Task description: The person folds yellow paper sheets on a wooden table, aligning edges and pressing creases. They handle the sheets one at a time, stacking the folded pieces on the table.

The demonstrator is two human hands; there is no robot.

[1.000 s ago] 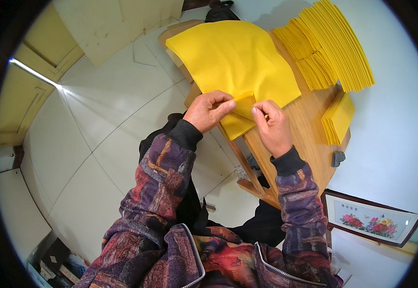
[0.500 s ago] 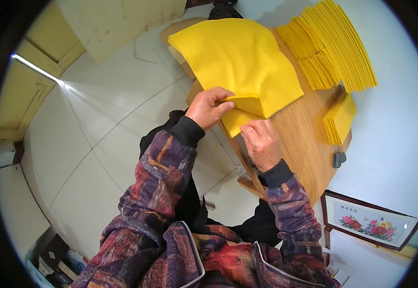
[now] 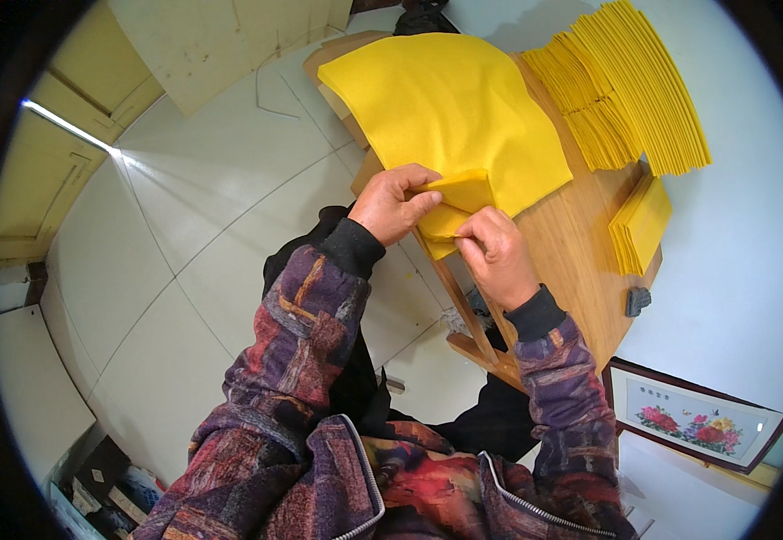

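Note:
A large yellow cloth (image 3: pixel 445 108), felt-like and slightly rumpled, spreads over the wooden table (image 3: pixel 571 270). Its near edge stands up in folds between my hands, with more than one layer showing. My left hand (image 3: pixel 391 209) pinches a raised fold at the near left, thumb on top. Just right of it, my right hand (image 3: pixel 501 256) is closed on the lower layer at the near edge, thumb and fingers pressed together. The fingertips partly hide the gripped cloth.
Tall stacks of folded yellow cloth (image 3: pixel 648 90) stand at the table's far right. A smaller stack (image 3: pixel 641 229) and a small dark block (image 3: pixel 637 301) lie nearer. A framed flower picture (image 3: pixel 693 418) leans at the right. Pale floor tiles (image 3: pixel 157 315) extend left.
My right hand has shifted up and slightly right, drawing the cloth's near edge up and inward. My left hand keeps its pinch in nearly the same place.

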